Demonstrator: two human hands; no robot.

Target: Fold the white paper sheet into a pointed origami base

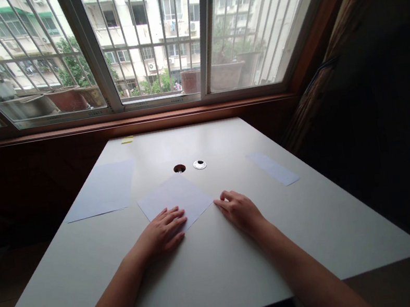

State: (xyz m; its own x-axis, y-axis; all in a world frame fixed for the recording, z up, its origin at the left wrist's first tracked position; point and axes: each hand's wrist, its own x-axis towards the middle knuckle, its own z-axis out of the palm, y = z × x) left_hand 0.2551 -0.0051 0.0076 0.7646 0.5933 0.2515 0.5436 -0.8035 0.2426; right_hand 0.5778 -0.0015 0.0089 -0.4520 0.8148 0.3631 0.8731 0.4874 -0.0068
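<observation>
Windows (152,35) with bars fill the top, and pots stand outside on the ledge. Below is a big white table (217,267). On its left side lies a large sheet (102,190), flat, with its long side running away from the person toward the window.

In the middle, just in front of both hands, lies a smaller paper (178,195). It looks nearly square, so no side is clearly longer. It is turned like a diamond, with one corner pointing at the window and one pointing back at the person.

A thin strip (273,168) lies well apart on the right, slanting from far-left to near-right.

The left hand (165,232) lies flat and spread on the paper's near corner, gripping nothing. The right hand (238,208) is loosely curled, and its fingertips sit right at the paper's right corner, grasping nothing.

Past the paper are a small round hole (179,168) and a shiny cap (199,164) side by side. A tiny yellow note (127,140) lies at the far edge.
</observation>
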